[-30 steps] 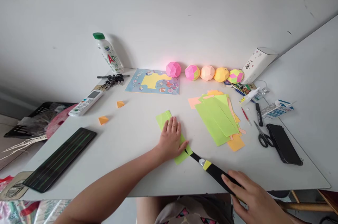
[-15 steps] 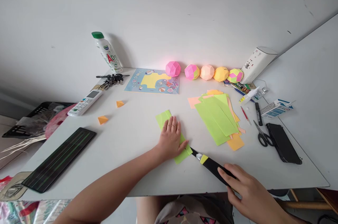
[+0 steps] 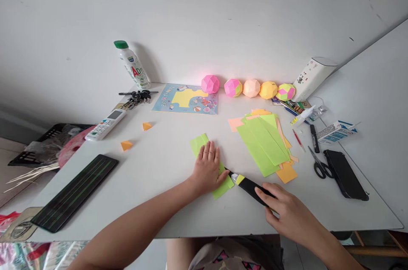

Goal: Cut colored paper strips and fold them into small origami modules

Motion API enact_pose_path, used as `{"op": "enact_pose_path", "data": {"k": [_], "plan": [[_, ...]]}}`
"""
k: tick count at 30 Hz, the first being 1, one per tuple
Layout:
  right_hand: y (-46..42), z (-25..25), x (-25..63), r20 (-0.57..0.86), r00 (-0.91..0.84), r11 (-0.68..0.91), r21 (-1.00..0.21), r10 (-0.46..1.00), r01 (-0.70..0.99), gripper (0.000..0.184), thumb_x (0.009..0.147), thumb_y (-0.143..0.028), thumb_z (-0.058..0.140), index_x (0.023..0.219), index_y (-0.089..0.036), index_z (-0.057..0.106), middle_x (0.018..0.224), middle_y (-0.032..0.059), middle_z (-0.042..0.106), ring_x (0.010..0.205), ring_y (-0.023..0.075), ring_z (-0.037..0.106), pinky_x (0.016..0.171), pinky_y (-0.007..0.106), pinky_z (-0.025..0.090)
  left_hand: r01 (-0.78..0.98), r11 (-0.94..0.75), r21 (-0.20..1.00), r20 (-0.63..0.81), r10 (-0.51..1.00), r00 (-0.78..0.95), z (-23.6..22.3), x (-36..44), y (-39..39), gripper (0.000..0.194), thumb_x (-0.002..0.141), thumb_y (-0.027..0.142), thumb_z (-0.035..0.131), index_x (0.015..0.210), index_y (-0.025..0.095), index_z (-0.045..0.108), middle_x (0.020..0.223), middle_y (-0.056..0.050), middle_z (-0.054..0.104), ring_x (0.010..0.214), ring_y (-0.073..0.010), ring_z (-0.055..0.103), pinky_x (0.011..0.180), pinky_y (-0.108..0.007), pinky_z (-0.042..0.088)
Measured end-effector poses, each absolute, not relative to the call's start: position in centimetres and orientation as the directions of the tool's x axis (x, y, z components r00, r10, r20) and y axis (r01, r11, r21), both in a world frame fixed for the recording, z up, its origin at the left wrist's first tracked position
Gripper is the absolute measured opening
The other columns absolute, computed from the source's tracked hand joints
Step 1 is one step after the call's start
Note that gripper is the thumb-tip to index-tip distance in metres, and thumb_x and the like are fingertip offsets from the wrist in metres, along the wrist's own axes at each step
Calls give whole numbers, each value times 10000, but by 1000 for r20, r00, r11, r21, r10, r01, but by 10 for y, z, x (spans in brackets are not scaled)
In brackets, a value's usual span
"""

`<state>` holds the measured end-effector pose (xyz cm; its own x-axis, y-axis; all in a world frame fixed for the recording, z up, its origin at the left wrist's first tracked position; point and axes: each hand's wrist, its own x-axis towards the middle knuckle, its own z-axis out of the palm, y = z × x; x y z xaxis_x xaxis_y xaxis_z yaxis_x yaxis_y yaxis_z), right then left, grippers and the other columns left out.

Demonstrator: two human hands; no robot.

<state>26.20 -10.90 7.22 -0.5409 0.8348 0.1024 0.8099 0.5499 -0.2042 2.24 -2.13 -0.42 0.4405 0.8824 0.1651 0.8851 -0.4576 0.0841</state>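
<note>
My left hand (image 3: 208, 169) lies flat with fingers stretched out, pressing a folded light green paper (image 3: 197, 143) onto the white table. My right hand (image 3: 285, 207) is wrapped round the black and yellow handle of a utility knife (image 3: 253, 188). The dark blade points up and left, and its tip reaches the paper's right edge beside my left thumb. Whether the blade sits inside the fold is hidden. To the right lies a stack of green sheets (image 3: 263, 144) with orange and pink sheets below it.
Several folded-paper balls (image 3: 251, 88) line the wall, by a printed card (image 3: 161, 102). Scissors (image 3: 319, 166) and a black phone (image 3: 346, 174) lie right. Left are two small orange folded pieces (image 3: 126, 145), a remote (image 3: 106, 125), a bottle (image 3: 135, 66) and a dark striped slab (image 3: 76, 191).
My right hand has moved the utility knife up and left, so its blade sits closer in by my left thumb. My left hand stays on the paper. The view has shifted slightly.
</note>
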Motion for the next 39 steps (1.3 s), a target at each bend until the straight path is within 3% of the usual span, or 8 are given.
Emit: {"op": "enact_pose_path", "data": {"k": [11,18,24,39], "plan": [[-123,72,268,30,-564,555,-221,826,802,453,761,-74,422,1170,-163,594,1098,132,612,970,222,618,746,302,569,855,-512,78,138,855,499,1,23,-38,806,831,612,245,1321,-13,381,1411,-247,317,1342,-369,193,1073,-497,165],[-138,69,275,34,-542,532,-247,840,810,455,766,-80,443,1185,-181,587,1124,117,611,1011,222,607,794,290,559,853,-513,91,113,857,503,7,19,-37,750,839,614,260,1304,50,428,1409,-203,350,1307,-330,303,1038,-429,274],[-136,71,273,23,-555,545,-228,831,807,448,762,-75,430,1170,-157,595,1113,132,612,1001,227,607,751,288,570,883,-456,109,46,890,454,2,11,-22,1055,677,804,246,1359,3,321,1448,-244,229,1357,-368,133,1086,-491,122],[-117,65,263,30,-557,552,-190,830,812,459,762,-68,412,1178,-143,590,1130,141,595,1026,238,582,786,337,558,885,-450,121,-3,891,454,2,13,-23,1077,685,803,210,1373,-23,273,1461,-250,166,1364,-366,72,1095,-480,86]]}}
